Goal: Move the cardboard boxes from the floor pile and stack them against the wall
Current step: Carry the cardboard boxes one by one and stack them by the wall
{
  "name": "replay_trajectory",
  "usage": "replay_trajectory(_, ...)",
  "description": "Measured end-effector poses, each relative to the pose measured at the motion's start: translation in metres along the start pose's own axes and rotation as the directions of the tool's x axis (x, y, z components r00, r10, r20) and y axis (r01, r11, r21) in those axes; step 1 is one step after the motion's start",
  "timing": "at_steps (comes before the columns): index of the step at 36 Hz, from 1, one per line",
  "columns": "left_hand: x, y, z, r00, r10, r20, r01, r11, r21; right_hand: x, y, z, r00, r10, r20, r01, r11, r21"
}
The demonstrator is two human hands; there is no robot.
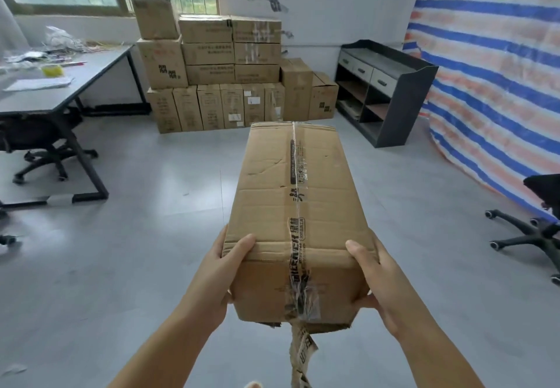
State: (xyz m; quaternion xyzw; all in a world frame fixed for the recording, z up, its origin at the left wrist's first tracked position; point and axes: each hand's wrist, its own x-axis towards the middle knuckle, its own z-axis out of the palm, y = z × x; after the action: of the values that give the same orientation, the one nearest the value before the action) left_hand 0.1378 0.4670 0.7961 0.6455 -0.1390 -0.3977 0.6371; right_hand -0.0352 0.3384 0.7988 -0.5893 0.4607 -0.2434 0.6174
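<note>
Cardboard box (291, 206) — long, creased, tape peeling — looks light but floppy; left hand (225, 262) and right hand (374, 269) clamp its near corners, thumbs on top — better support underneath.

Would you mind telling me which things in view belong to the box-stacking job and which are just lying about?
Part of the job:
- carried cardboard box, held at its near end by the left hand and right hand
- stack of boxes against the wall

Just lying about:
- desk with papers
- dark shelf unit
- striped tarp
- office chair
</note>
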Motion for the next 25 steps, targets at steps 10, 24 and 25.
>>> replay_trajectory(10,0.14,0.072,-0.03,0.998,0.052,-0.023,-0.053,0.998,-0.028,0.134,-0.069,0.07,0.999,-0.039,0.022,0.039,0.999,-0.007)
replay_trajectory(24,0.306,0.124,-0.066,0.98,0.057,-0.19,-0.073,0.995,-0.075,0.312,-0.13,0.156,0.98,-0.041,0.193,0.061,0.993,-0.1)
replay_trajectory(25,0.322,0.129,-0.067,0.978,0.058,-0.198,-0.076,0.994,-0.081,0.329,-0.134,0.162,0.978,-0.046,0.202,0.066,0.993,-0.096)
